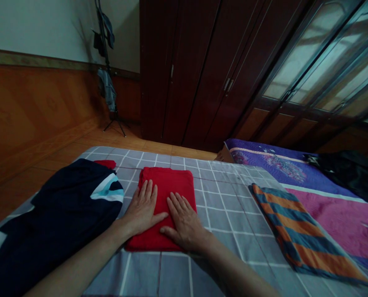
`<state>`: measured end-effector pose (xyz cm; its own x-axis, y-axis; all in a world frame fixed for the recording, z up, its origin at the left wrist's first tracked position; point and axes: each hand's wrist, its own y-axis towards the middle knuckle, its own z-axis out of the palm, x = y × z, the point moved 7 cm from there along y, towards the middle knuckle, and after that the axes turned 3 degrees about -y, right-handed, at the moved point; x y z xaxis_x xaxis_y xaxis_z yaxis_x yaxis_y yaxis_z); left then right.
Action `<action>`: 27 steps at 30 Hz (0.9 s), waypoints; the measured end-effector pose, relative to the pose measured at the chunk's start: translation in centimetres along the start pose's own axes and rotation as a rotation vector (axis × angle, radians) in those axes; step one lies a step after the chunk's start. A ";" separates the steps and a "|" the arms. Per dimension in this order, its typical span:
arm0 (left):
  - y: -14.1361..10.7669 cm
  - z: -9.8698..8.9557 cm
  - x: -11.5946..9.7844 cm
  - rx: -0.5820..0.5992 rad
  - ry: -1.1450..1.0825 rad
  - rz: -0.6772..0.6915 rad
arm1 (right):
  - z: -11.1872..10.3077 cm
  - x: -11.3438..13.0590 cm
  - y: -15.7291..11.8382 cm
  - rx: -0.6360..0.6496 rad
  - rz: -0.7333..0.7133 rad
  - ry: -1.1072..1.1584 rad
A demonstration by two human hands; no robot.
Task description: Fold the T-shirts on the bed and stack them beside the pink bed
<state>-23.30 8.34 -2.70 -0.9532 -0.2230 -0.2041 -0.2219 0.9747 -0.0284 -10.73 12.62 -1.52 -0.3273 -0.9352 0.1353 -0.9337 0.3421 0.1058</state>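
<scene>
A red cloth, folded into a rectangle, lies on the grey checked bedspread. My left hand rests flat on its left part, fingers extended and pointing away from me. On the right part lies my right hand, palm down with the fingers stretched out. The two thumbs point toward each other without touching. Neither hand grips anything. Dark navy clothing with white and light blue patches is heaped to the left, beside my left forearm.
Folded orange and blue striped cloth lies at the right. Beyond it is a purple and pink bedcover with black clothing. Dark wardrobes and a coat stand stand behind. Some red fabric shows behind the navy clothing.
</scene>
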 end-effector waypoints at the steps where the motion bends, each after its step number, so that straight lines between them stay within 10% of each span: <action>1: 0.0 -0.1 0.0 -0.007 -0.008 0.003 | -0.1 -0.7 -1.0 0.013 0.069 -0.012; 5: -0.1 -1.0 -0.2 -0.012 -0.046 0.014 | -1.0 -3.0 -5.0 0.005 0.242 -0.075; 10: 0.0 -2.8 -5.2 -0.022 -0.107 0.322 | -0.1 2.2 -7.8 -0.051 -0.122 -0.040; 15: 1.9 0.2 -10.6 0.265 -0.222 0.653 | 1.6 3.7 -8.3 -0.136 -0.160 -0.069; 27: 15.6 1.6 -9.3 0.218 -0.131 0.436 | -0.3 3.6 -8.5 -0.183 -0.135 -0.038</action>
<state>-17.54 25.70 -2.77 -0.9109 0.1963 -0.3629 0.2526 0.9608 -0.1143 -3.89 6.38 -1.62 -0.2095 -0.9753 0.0707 -0.9287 0.2211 0.2979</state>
